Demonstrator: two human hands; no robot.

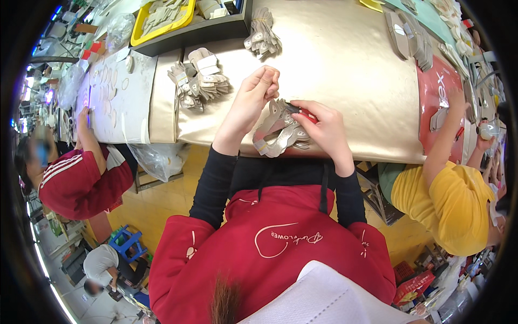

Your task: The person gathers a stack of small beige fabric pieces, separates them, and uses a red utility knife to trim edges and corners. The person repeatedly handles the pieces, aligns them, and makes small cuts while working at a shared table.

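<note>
My left hand is raised over the table's near edge, its fingers curled tightly together. Whatever they may hold is too small or hidden to make out. Just right of it, my right hand grips a small red-and-black tool, whose exact kind I cannot tell. The tool's dark end points left, at a bundle of grey-beige shoe straps lying curved on the table between my hands. A pale band wraps the bundle's left part.
More bundled grey pieces lie at left, and another bundle farther back. A black tray holds a yellow bin. Co-workers in maroon and yellow sit at either side. A red sheet lies at right.
</note>
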